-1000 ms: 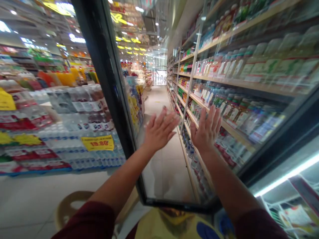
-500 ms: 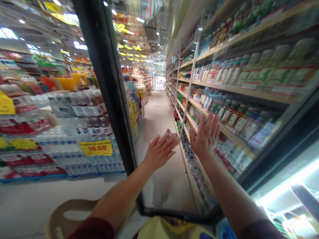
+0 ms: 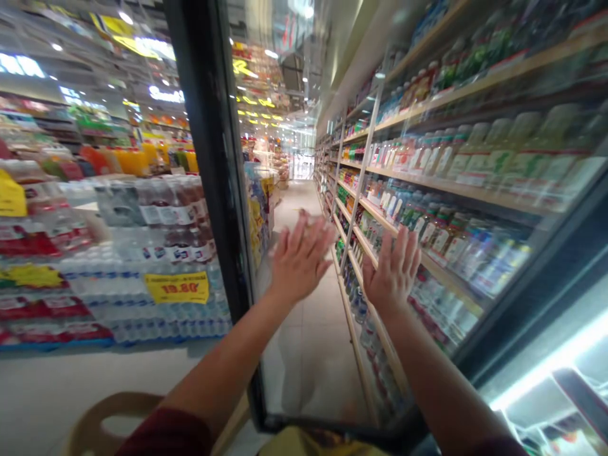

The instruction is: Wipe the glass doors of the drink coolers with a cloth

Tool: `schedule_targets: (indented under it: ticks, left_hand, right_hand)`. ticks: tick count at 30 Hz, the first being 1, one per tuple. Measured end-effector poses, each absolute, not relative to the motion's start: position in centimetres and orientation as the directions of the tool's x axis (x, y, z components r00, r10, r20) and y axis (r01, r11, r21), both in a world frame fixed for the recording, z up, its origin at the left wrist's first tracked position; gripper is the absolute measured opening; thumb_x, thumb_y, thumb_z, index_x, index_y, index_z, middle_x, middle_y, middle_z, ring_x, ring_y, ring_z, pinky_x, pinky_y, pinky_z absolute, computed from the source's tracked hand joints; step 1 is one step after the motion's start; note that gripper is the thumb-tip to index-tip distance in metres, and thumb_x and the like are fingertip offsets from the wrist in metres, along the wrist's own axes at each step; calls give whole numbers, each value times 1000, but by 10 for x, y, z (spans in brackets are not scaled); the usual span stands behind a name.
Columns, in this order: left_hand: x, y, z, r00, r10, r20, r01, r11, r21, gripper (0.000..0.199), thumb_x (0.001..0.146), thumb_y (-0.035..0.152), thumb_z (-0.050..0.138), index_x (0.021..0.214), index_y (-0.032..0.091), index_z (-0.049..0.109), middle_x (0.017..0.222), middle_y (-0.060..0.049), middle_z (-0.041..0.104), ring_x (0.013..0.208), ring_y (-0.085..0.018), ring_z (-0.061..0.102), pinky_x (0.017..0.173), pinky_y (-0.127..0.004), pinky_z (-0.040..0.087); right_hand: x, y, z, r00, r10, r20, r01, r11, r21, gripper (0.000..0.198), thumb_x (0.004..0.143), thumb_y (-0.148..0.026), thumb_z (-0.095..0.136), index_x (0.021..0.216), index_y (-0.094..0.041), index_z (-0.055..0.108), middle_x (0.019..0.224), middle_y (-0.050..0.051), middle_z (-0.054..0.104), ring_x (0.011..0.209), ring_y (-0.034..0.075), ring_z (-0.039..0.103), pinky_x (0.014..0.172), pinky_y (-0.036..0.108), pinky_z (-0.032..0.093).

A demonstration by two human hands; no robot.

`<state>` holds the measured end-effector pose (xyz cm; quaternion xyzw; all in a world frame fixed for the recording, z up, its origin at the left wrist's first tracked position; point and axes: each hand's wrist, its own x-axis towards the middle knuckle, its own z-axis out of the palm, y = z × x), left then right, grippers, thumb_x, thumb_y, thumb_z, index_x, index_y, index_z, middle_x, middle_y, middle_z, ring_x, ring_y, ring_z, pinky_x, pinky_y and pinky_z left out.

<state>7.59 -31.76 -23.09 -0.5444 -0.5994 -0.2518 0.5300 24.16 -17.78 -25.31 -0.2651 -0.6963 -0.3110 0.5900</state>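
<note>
A tall glass door [image 3: 304, 354] with a black frame [image 3: 209, 158] stands in front of me, swung away from a lit cooler at the right. My left hand [image 3: 301, 256] is raised before the pane, palm forward and fingers spread, slightly blurred. To its right, my right hand [image 3: 392, 269] is held up flat as well, fingers extended. Neither hand holds anything. Whether the palms press on the glass or hover just short of it, I cannot tell. Rows of bottles [image 3: 441, 231] on shelves show in the glass on the right.
Stacked packs of bottled water [image 3: 156, 320] with a yellow price sign [image 3: 178, 288] stand left of the door. A beige chair-like back [image 3: 95, 411] is low at the left. Cooler lighting [image 3: 546, 361] glows at the lower right. A tiled aisle shows in the pane.
My left hand has turned more upright with its fingers spreading. The right hand has dropped slightly. The door frame's top now appears farther right.
</note>
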Motion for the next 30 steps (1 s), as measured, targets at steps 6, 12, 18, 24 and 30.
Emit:
schedule_targets:
  ticks: [6,12,18,24,30]
  left_hand:
    - [64,-319,-164,14,207,978,921,379,-93,64,103,48,36,159,20,24,167,-8,14,155,-27,-5,126,-52,5]
    - [95,-313,-210,336,418,844,861,226,-455,57,102,51,42,155,31,35,164,2,28,155,-20,1,128,-41,-3]
    - [63,-332,-111,-9,245,970,929,360,-82,61,103,49,36,159,27,25,167,-3,17,156,-27,-1,126,-53,1]
    - [99,-310,-179,261,413,873,896,234,-379,59,101,50,43,156,28,34,165,0,25,155,-22,-1,128,-42,-4]
    - [76,-324,-138,144,384,912,933,254,-255,65,101,49,43,159,30,23,166,0,23,156,-25,5,128,-50,1]
  right_hand:
    - [243,-180,-253,-154,-4,988,731,673,117,74,98,-40,50,160,-10,22,158,25,35,153,38,23,116,55,35]
    - [246,-185,-252,-159,6,987,708,698,110,75,99,-40,49,160,-11,20,159,25,33,152,38,24,116,56,35]
    - [247,-183,-253,-147,-1,989,725,681,108,72,99,-42,47,159,-10,24,158,26,36,152,38,25,116,56,35]
    - [245,-182,-254,-147,-14,989,712,692,116,73,99,-41,50,159,-9,24,157,26,36,152,38,25,116,56,35]
    - [244,-182,-254,-139,-5,990,714,692,104,72,99,-42,48,159,-11,24,158,25,36,151,38,27,116,57,35]
